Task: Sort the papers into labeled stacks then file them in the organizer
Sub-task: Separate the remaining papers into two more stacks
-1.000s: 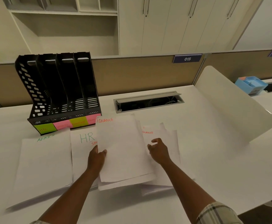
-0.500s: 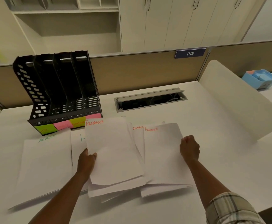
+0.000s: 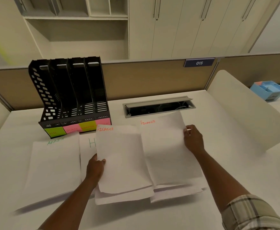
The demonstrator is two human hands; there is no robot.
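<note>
My left hand (image 3: 96, 168) grips the left edge of a small sheaf of white papers (image 3: 122, 160) headed FINANCE in red. My right hand (image 3: 193, 138) pinches the right edge of another FINANCE sheet (image 3: 165, 150), which lies to the right on top of more sheets. On the far left lies the ADMIN stack (image 3: 52, 168). Between it and my left hand shows part of the HR stack (image 3: 87, 150), mostly covered. A black four-slot organizer (image 3: 69, 97) with green, pink and yellow sticky labels stands behind the stacks, its slots showing no paper.
The white desk (image 3: 235, 188) has an open cable hatch (image 3: 159, 107) behind the papers. A curved white divider (image 3: 245, 110) rises on the right, with a blue tray (image 3: 267, 90) beyond it. A tan partition and cabinets stand behind.
My right hand has drawn a FINANCE sheet out to the right and up the desk. My left hand keeps hold of its sheaf, shifted a little leftward over the HR stack.
</note>
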